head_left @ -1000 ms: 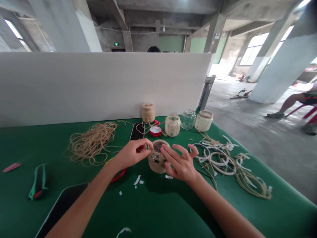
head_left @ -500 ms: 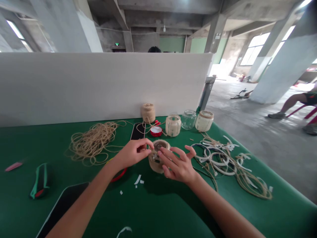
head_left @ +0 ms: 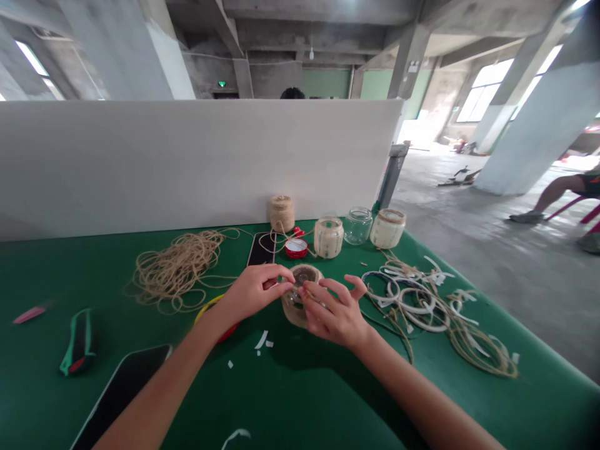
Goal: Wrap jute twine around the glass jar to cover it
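Observation:
A glass jar (head_left: 296,312) with a beige wrapping stands on the green table in front of me, its open mouth facing up. Over the left of its rim, my left hand (head_left: 260,287) is closed, thumb and forefinger pinched together; whatever lies in the pinch is too small to name. From the right, my right hand (head_left: 335,312) covers part of the jar. Its thumb and forefinger meet close to the left fingertips, while the outer fingers are raised. What that pinch holds cannot be made out.
Loose twine (head_left: 180,265) lies left of the jar, beyond a green utility knife (head_left: 77,344). Behind stand a twine-wrapped jar (head_left: 281,214), a red lid (head_left: 296,249) and several jars (head_left: 359,226). Rope rings and scraps (head_left: 424,306) spread right. A white partition (head_left: 197,165) closes the back.
My left fingertips have shifted slightly right, closer to the right hand's. The right thumb and fingers have drawn together over the jar mouth. The jar stays in place.

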### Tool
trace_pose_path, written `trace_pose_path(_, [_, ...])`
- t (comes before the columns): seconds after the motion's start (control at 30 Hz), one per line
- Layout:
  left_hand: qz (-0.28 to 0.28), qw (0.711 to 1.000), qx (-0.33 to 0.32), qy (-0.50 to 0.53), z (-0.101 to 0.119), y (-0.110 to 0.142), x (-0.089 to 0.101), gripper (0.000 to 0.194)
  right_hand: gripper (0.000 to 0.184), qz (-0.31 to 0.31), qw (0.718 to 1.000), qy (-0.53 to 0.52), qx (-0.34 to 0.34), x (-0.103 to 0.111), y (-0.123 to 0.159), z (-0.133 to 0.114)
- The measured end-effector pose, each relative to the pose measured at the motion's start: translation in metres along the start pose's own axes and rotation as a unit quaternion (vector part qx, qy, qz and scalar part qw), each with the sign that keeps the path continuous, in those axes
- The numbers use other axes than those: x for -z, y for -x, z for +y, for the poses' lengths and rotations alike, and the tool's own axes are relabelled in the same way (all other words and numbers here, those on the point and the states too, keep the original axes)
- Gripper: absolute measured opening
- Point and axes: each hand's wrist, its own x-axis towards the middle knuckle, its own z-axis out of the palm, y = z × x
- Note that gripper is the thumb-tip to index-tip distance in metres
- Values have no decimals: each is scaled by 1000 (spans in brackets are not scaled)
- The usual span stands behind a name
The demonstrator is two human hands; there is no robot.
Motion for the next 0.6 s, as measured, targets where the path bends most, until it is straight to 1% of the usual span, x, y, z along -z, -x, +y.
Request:
trace_pose_path(0.13, [12,1000,-6,-2,1,0,-2,18,20,12,1000,-4,-6,-3,0,-1])
trace_pose_path(0.33, [-7,1000,12,0,1,-2,-3,19,20,26,999,-23,-13,-8,0,0])
trace_pose_path(0.47, [-23,1000,15,0,3,-3,-2,19,21,33,996,-62,-55,-6,-3,-1])
trace_pose_path(0.6, [-27,999,17,-3,4,-2,-2,18,19,18,985,-102,-139,-1,-5,-2])
